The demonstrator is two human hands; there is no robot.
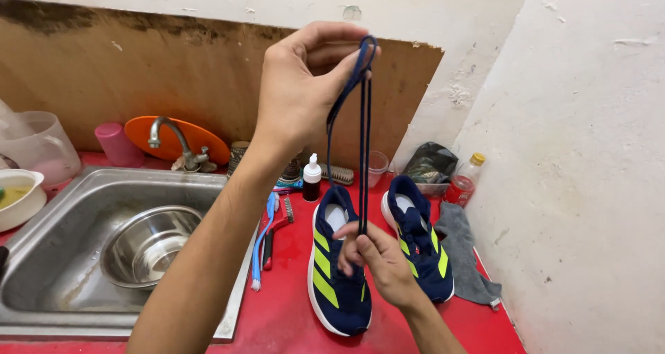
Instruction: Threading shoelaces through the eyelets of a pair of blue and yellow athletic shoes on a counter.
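Left hand (298, 91) up top centre, fingers pinching the lace (363, 132) at its fold. Right hand (377, 257) low centre, fingers pinched on the hanging ends, lace stretched taut between. Below on the red bench (284, 312), two navy shoes (337, 271) side by side, both apparently laceless. So looks like: lace out and doubled over, other shoe's lace nowhere in sight. Sink (55, 250) lower left, brushes (267, 233) beside it.

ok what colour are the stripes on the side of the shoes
Bright yellow-green stripes on navy shoes, clearest in the head view on the shoe nearer the sink.
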